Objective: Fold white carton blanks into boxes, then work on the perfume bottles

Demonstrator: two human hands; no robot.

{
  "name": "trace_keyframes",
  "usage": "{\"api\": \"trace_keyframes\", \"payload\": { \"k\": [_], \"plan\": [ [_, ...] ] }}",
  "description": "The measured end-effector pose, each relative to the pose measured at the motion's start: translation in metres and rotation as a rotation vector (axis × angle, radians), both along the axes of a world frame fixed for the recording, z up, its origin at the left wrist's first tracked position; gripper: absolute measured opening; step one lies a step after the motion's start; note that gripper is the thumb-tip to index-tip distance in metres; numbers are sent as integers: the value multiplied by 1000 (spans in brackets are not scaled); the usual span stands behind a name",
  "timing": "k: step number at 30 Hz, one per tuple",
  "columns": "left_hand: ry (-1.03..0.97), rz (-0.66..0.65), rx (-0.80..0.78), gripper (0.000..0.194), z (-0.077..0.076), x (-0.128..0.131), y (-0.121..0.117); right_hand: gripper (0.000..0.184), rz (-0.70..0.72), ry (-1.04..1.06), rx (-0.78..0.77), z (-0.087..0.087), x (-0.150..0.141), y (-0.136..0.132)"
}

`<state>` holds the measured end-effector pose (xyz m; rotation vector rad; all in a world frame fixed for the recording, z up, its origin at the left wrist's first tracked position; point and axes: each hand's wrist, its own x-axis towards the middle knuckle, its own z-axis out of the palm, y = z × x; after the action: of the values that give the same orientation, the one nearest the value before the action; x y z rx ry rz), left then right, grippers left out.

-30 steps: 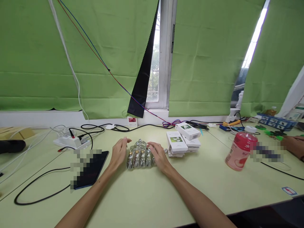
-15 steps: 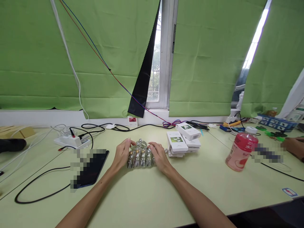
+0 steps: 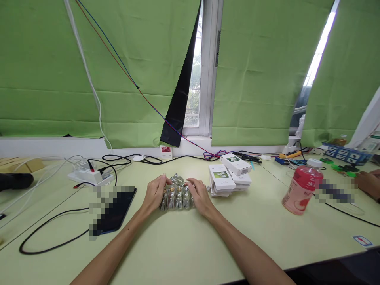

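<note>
Between my hands stands a row of small, shiny metallic pieces in clear wrapping (image 3: 179, 197), with brass-coloured bits near their tops. Behind the row is a round clear piece with a knob on top (image 3: 177, 179). My left hand (image 3: 154, 192) curves around the row's left end, fingers together. At the opposite end, my right hand (image 3: 199, 194) is closed against the side, its thumb and fingertips at the top. The hands hide both ends of the row. Just beyond my right hand lies a pile of white boxes with green pictures (image 3: 222, 178).
A dark tablet (image 3: 117, 213) and its black cable lie left, below a white power strip (image 3: 89, 175). A pink drink bottle (image 3: 301, 190) stands right. Another person's hand (image 3: 368, 184) is at the far right, near green pieces (image 3: 340, 168). Cables run along the back wall.
Almost nothing differs. My left hand has shifted slightly to the right against the row; my right hand stays in place.
</note>
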<state>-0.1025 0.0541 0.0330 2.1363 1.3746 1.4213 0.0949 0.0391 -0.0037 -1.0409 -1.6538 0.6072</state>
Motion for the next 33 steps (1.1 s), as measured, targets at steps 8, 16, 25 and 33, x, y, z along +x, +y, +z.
{"api": "trace_keyframes", "payload": {
  "k": [8, 16, 25, 33],
  "plan": [
    [3, 24, 25, 54, 0, 2, 0, 37, -40, -11, 80, 0, -3, -5],
    [-14, 57, 13, 56, -3, 2, 0, 58, -7, -19, 57, 0, -2, -6],
    [-45, 110, 9, 56, -6, 5, 1, 90, 20, -33, 45, -7, 0, -2],
    [-52, 158, 21, 57, -7, 7, -1, 88, 17, -53, 64, -9, 2, 1]
  ]
}}
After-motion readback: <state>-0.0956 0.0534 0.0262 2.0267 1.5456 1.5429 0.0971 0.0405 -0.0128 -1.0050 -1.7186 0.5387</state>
